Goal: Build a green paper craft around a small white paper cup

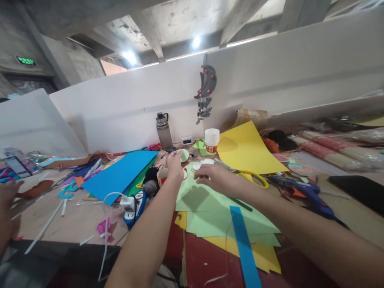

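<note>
- Head view: the left hand point(175, 165) has its grip clamped on a pale green disc point(184, 155), at its 1 o'clock.
- Right hand point(210, 175), fingers bent, is over pale green sheets point(210, 219), with white discs point(208, 161) at 12 o'clock; whether its grip holds anything, I cannot tell.
- Yellow-handled scissors point(260, 179) lie at the right hand's 3 o'clock, stacked cups point(212, 138) farther off at 12, on the desk point(75, 219).

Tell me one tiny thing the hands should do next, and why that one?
Perhaps the right hand could pick up one of the white discs. They lie close to its fingers, and it doesn't seem to hold anything, while the left hand has a light green disc in its grip. That's only my guess.
</note>
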Available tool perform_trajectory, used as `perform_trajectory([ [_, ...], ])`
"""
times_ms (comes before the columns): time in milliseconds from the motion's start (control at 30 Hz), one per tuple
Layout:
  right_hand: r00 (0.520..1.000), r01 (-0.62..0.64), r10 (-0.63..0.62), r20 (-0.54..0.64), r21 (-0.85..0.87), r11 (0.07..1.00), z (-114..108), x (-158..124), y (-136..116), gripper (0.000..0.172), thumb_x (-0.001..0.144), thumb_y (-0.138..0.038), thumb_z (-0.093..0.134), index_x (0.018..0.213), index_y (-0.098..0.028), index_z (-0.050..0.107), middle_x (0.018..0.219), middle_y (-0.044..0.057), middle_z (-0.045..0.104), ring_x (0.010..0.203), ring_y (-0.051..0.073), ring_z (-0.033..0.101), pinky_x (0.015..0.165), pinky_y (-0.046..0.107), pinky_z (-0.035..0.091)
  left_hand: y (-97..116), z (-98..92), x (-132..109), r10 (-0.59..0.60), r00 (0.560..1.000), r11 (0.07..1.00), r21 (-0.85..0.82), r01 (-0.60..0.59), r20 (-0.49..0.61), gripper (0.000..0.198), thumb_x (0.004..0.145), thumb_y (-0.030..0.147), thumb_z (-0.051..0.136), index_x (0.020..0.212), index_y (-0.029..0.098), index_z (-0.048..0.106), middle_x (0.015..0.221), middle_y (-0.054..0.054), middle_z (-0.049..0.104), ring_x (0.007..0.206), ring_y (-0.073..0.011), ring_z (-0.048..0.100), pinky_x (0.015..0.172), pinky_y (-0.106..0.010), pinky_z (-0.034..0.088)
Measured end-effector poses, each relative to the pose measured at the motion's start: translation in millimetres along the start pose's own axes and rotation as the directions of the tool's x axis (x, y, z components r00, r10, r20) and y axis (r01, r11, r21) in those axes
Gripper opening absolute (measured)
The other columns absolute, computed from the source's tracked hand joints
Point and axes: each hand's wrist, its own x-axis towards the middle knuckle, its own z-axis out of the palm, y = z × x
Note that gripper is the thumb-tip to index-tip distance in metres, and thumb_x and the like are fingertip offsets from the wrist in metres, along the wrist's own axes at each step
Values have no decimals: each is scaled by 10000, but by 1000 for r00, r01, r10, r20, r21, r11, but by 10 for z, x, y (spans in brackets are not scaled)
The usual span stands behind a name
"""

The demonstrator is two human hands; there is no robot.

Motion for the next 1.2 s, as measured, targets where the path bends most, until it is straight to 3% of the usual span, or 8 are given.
perform_trajectory([
  [33,998,-51,44,-52,-134,990,72,97,115,167,872,-236,553,914,-196,711,931,56,676,917,184,587,817,278,426,7,1,-3,4,1000,1000,-1,-4,-6,169,692,235,660,786,162,541,681,-25,632,570,-134,628,517,-236,502],
  [233,977,-204,177,-123,-271,941,361,371,600,207,805,-128,596,989,-141,691,1053,150,601,1002,269,537,788,331,414,-6,-10,-16,29,998,996,85,-33,49,200,680,294,667,787,165,558,687,-4,614,591,-114,607,530,-215,480],
  [533,989,-144,127,-80,-265,953,316,226,616,164,838,-125,521,837,-146,684,968,116,609,938,217,532,770,288,372,-62,-39,54,9,992,976,215,-35,122,290,618,363,744,760,153,602,625,22,567,482,-47,457,392,-145,262],
  [733,982,-159,146,-120,-109,981,203,-3,360,122,824,-208,555,844,-191,674,889,55,668,829,167,585,724,246,401,-59,-11,-2,-83,975,956,292,19,207,261,631,339,744,753,144,620,498,70,437,367,-13,264,356,-155,144],
  [900,839,-347,412,-355,233,908,150,-38,472,279,910,-378,408,996,-170,573,911,70,666,778,165,601,655,265,452,-46,18,-71,-139,917,924,382,-16,374,295,585,337,781,754,128,660,558,29,521,450,-40,411,408,-158,261],
  [1000,804,-309,514,-298,529,790,221,-2,565,258,849,-391,497,993,-186,560,858,40,661,705,148,612,551,232,459,-47,29,-140,-159,846,858,495,-137,510,307,618,374,762,784,129,680,557,17,542,473,-54,436,439,-168,306],
  [1067,813,-312,523,-255,567,763,278,21,598,214,842,-360,494,936,-181,566,772,23,648,616,131,602,491,214,447,-37,30,-173,-201,805,810,557,-184,559,322,631,402,751,790,132,682,567,6,560,478,-66,456,452,-180,340],
  [1200,816,-355,543,-201,567,743,323,41,609,145,824,-296,501,847,-175,578,583,-19,583,466,104,533,424,197,408,36,1,-154,-241,828,728,658,-191,507,359,685,492,690,764,144,661,623,-42,619,472,-88,495,433,-191,355],
])
